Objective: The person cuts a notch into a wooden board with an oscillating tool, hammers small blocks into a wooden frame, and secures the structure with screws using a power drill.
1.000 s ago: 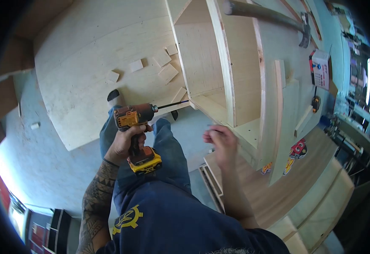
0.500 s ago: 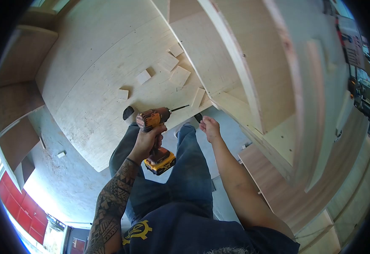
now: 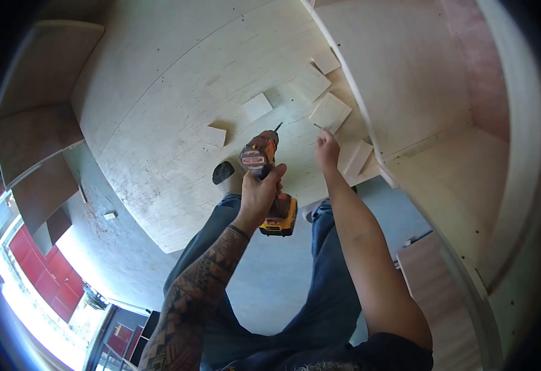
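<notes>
My left hand [image 3: 258, 196] is wrapped round the grip of an orange and black cordless drill [image 3: 259, 153] with a yellow battery [image 3: 280, 224] below. Its bit [image 3: 278, 127] points up and away from me. To the right, my right hand [image 3: 327, 150] pinches a small thin piece like a screw [image 3: 317, 126], near a square wood block [image 3: 331, 112]. Another block [image 3: 357, 159] lies just right of that hand. Beyond the drill are a pale block [image 3: 258, 107] and a smaller one [image 3: 215, 136], both on the large plywood panel [image 3: 178, 93].
An upright plywood frame [image 3: 400, 80] rises at the right, with more blocks [image 3: 310, 83] beside its base. Wooden compartments [image 3: 38, 130] stand at the left. My shoe [image 3: 223, 173] is on the panel beside the drill. A wood board [image 3: 437, 297] lies at the lower right.
Both hands have moved forward over the panel, and the drill now points more directly away from me. The dark thing at my right fingertips no longer shows; a small thin piece does. The view has shifted.
</notes>
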The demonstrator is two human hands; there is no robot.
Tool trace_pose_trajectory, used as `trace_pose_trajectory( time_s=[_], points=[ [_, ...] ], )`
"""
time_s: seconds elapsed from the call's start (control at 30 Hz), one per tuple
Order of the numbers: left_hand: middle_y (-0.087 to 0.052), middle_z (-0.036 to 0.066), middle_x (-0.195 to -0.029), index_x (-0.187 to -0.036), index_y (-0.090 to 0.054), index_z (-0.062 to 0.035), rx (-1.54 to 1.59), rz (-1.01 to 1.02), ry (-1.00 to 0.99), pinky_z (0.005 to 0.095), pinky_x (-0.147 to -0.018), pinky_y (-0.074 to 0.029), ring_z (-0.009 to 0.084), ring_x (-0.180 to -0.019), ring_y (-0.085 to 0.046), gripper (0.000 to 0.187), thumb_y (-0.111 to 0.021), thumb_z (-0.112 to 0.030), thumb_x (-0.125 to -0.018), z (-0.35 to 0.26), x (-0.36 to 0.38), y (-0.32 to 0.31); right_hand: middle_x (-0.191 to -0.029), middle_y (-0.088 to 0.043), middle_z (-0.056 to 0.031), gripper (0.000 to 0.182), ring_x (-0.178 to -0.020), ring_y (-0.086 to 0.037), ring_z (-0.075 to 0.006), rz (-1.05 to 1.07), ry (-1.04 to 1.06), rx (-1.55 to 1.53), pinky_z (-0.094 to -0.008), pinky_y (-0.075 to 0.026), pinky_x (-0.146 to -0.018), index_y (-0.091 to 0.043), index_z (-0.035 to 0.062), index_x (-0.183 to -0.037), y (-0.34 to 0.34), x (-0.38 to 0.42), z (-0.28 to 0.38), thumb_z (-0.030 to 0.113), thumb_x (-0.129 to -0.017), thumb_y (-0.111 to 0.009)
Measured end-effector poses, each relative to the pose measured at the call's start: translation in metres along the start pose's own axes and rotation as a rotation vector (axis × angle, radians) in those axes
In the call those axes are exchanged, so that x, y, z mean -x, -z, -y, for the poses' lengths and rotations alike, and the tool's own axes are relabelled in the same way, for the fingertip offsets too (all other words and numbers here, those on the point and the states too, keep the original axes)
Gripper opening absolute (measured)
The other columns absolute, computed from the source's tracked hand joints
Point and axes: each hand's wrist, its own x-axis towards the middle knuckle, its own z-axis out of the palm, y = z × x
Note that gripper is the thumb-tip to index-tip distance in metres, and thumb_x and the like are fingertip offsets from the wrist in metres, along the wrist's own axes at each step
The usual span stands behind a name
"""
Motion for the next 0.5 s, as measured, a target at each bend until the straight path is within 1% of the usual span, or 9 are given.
trace_pose_trajectory(
  time_s=[0.03,0.1,0.13,0.2,0.3,0.33,0.4,0.43,0.5],
  points=[
    [-0.064,0.002,-0.077,-0.098,-0.068,-0.0028,-0.014,-0.004,0.008,0.0292,-0.06,-0.052,0.0113,-0.066,-0.062,0.026,-0.079,-0.027,-0.094,0.008,-0.003,0.002,-0.093,-0.076,-0.0173,0.03,-0.082,-0.075,-0.0343,0.003,-0.014,-0.008,-0.0431,-0.06,-0.079,-0.072,0.0054,-0.126,-0.007,-0.005,0.011,0.019,-0.1,-0.066],
    [-0.062,0.002,-0.081,-0.115,-0.066,-0.0035,0.126,0.026,0.004,0.0283,-0.06,-0.052,0.0122,-0.068,-0.061,0.026,-0.075,-0.019,-0.096,0.021,-0.006,0.005,-0.107,-0.074,-0.0168,0.031,-0.1,-0.073,-0.0358,0.121,-0.102,0.272,-0.0444,-0.06,-0.087,-0.073,0.0123,-0.13,-0.011,-0.011,0.029,0.015,-0.099,-0.066],
    [-0.062,0.002,-0.081,-0.115,-0.066,-0.0035,0.12,0.025,0.018,0.0283,-0.06,-0.052,0.0122,-0.068,-0.061,0.026,-0.075,-0.019,-0.096,0.028,-0.008,0.006,-0.107,-0.074,-0.0168,0.031,-0.1,-0.073,-0.0358,0.13,-0.114,0.274,-0.0444,-0.06,-0.087,-0.073,0.0123,-0.13,-0.01,-0.01,0.034,0.015,-0.099,-0.066],
    [-0.061,0.001,-0.08,-0.117,-0.065,-0.0035,0.137,0.027,0.034,0.0281,-0.058,-0.05,0.0119,-0.067,-0.06,0.026,-0.073,-0.018,-0.098,0.038,-0.01,0.007,-0.112,-0.069,-0.0156,0.028,-0.107,-0.07,-0.0349,-0.016,-0.085,0.306,-0.0457,-0.06,-0.089,-0.074,0.0147,-0.126,-0.009,-0.011,0.04,0.013,-0.098,-0.068],
    [-0.061,0.0,-0.08,-0.116,-0.065,-0.0039,0.076,0.062,0.068,0.0279,-0.058,-0.05,0.0117,-0.066,-0.061,0.024,-0.073,-0.017,-0.098,0.047,-0.012,0.009,-0.112,-0.065,-0.0154,0.023,-0.109,-0.068,-0.0358,0.019,0.011,0.302,-0.0474,-0.06,-0.087,-0.073,0.0128,-0.12,0.005,-0.024,0.028,0.01,-0.097,-0.07],
    [-0.061,0.0,-0.08,-0.116,-0.065,-0.0039,0.077,0.073,0.075,0.0279,-0.058,-0.05,0.0117,-0.066,-0.061,0.024,-0.073,-0.017,-0.098,0.049,-0.013,0.008,-0.112,-0.065,-0.0154,0.023,-0.109,-0.068,-0.0358,0.016,0.005,0.313,-0.0474,-0.06,-0.087,-0.073,0.0128,-0.12,0.007,-0.027,0.025,0.01,-0.097,-0.07],
    [-0.061,0.001,-0.077,-0.115,-0.065,-0.0047,0.108,0.063,0.082,0.0277,-0.055,-0.049,0.0119,-0.062,-0.06,0.023,-0.073,-0.018,-0.099,0.05,-0.014,0.006,-0.109,-0.065,-0.0158,0.017,-0.104,-0.068,-0.0362,0.072,0.116,0.316,-0.0485,-0.06,-0.083,-0.069,0.0089,-0.111,0.01,-0.033,0.011,0.01,-0.095,-0.072],
    [-0.061,0.001,-0.077,-0.115,-0.065,-0.0047,0.111,0.076,0.086,0.0277,-0.055,-0.049,0.0119,-0.062,-0.06,0.023,-0.073,-0.018,-0.099,0.05,-0.014,0.005,-0.109,-0.065,-0.0158,0.017,-0.104,-0.068,-0.0362,0.068,0.112,0.329,-0.0485,-0.06,-0.083,-0.069,0.0089,-0.111,0.009,-0.033,0.007,0.01,-0.095,-0.072],
    [-0.061,0.002,-0.075,-0.114,-0.065,-0.0049,0.092,0.039,0.083,0.0276,-0.051,-0.048,0.0124,-0.056,-0.059,0.024,-0.075,-0.021,-0.099,0.051,-0.019,0.004,-0.108,-0.067,-0.017,0.017,-0.098,-0.07,-0.0382,0.017,0.04,0.299,-0.0464,-0.06,-0.08,-0.065,0.004,-0.108,-0.001,-0.026,0.002,0.008,-0.094,-0.074]
  ],
)
